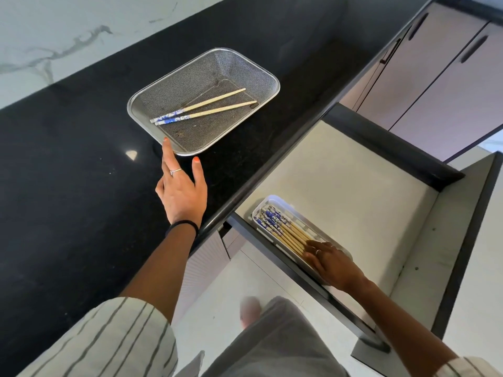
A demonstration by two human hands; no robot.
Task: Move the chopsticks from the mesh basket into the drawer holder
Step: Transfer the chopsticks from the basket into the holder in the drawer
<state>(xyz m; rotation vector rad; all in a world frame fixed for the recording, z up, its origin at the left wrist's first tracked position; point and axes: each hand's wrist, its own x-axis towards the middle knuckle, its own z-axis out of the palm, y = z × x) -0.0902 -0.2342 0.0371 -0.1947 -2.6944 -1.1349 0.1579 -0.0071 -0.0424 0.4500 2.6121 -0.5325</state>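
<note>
A steel mesh basket (152,93) sits on the black counter with two wooden chopsticks (206,108) with blue patterned ends lying in it. My left hand (182,191) hovers over the counter just in front of the basket, fingers spread, its index fingertip touching the near rim and nothing held. Below the counter, an open drawer (353,186) holds a white holder (261,206) with several matching chopsticks (283,227) laid side by side. Over the near end of that holder my right hand (330,263) lies flat, fingertips on the chopsticks' tips.
The black counter (81,186) runs along a marble wall at the upper left. The drawer's dark front edge (299,273) juts toward me. Closed cabinet doors with dark handles (435,77) stand at the upper right. My foot shows on the pale floor (223,295) below.
</note>
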